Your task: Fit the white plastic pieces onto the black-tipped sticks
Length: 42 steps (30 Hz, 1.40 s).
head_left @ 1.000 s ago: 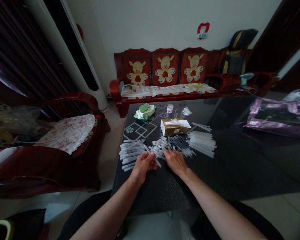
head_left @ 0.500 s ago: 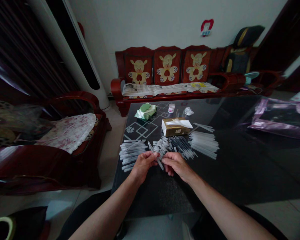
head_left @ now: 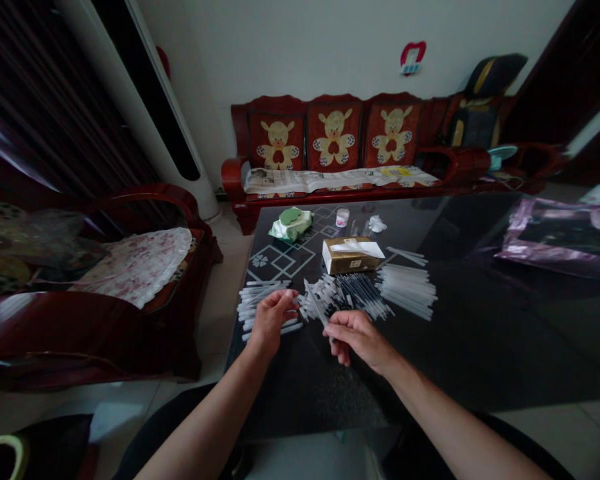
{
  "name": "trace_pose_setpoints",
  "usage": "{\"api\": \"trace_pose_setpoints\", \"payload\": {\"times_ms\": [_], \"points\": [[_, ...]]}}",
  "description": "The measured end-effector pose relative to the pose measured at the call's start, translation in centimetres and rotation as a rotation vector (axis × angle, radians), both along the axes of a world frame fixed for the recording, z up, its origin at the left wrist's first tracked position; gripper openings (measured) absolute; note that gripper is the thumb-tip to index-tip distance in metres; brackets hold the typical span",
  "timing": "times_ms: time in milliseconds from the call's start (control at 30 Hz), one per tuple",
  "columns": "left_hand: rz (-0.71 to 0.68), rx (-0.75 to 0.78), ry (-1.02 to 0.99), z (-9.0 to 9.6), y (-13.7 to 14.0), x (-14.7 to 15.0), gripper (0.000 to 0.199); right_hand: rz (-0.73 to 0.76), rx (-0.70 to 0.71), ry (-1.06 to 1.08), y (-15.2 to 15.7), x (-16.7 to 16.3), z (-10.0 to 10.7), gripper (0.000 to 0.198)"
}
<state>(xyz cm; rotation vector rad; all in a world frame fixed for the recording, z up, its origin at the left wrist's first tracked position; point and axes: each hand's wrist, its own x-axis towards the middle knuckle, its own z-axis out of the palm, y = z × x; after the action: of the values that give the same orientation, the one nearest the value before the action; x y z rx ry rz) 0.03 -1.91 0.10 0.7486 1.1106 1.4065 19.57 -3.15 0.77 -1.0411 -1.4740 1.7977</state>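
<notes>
My right hand (head_left: 353, 333) is closed around the lower end of a slim, pale pen (head_left: 314, 300), whose pointed end slants up and to the left. My left hand (head_left: 275, 317) is pinched at thumb and fingertips, at the right edge of a pile of whitish pens (head_left: 255, 303); anything small between its fingers is too unclear to name. Small white pieces (head_left: 323, 290) lie in a heap beyond the held pen. Beside them are thin dark rods (head_left: 363, 290) like refills, and further right a fanned stack of translucent white tubes (head_left: 407, 290).
A gold tissue box (head_left: 350, 263) stands behind the piles on the dark table (head_left: 480, 320). Further back are a green wipes pack (head_left: 291, 225), a small white cup (head_left: 343, 217) and a crumpled tissue (head_left: 377, 223). A shiny purple bag (head_left: 560, 233) lies at right.
My left hand has come away from the pen and moved left to the pile of pens. My right hand keeps the pen, now holding it alone.
</notes>
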Motion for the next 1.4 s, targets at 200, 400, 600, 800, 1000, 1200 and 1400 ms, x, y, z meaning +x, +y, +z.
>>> {"api": "trace_pose_setpoints", "payload": {"times_ms": [200, 400, 600, 800, 1000, 1200, 1400], "points": [[0.046, -0.012, -0.144, 0.7, 0.8, -1.6, 0.036, 0.041, 0.038, -0.104, -1.1, 0.7, -0.6, 0.033], [0.035, -0.013, -0.136, 0.5, 0.8, -1.3, 0.036, 0.048, 0.041, -0.127, -0.9, 0.5, -1.0, 0.032], [0.059, -0.011, -0.105, 0.2, 1.0, -1.3, 0.033, 0.05, 0.066, -0.148, -0.8, 0.5, -0.8, 0.032], [0.021, -0.02, -0.052, -0.1, 0.7, -1.1, 0.032, 0.058, 0.069, -0.182, -0.7, 0.5, -1.1, 0.03], [0.009, -0.045, -0.014, -0.6, 0.3, -0.2, 0.042, -0.088, 0.444, -0.393, -0.9, 0.0, -0.4, 0.026], [0.054, -0.084, -0.017, -1.3, -0.3, 1.1, 0.04, -0.132, 0.871, -0.785, -2.0, -1.6, -0.6, 0.033], [0.119, -0.043, -0.118, -1.8, -1.1, 2.7, 0.034, -0.167, 0.812, -0.691, -2.4, -2.0, -1.2, 0.035]]}}
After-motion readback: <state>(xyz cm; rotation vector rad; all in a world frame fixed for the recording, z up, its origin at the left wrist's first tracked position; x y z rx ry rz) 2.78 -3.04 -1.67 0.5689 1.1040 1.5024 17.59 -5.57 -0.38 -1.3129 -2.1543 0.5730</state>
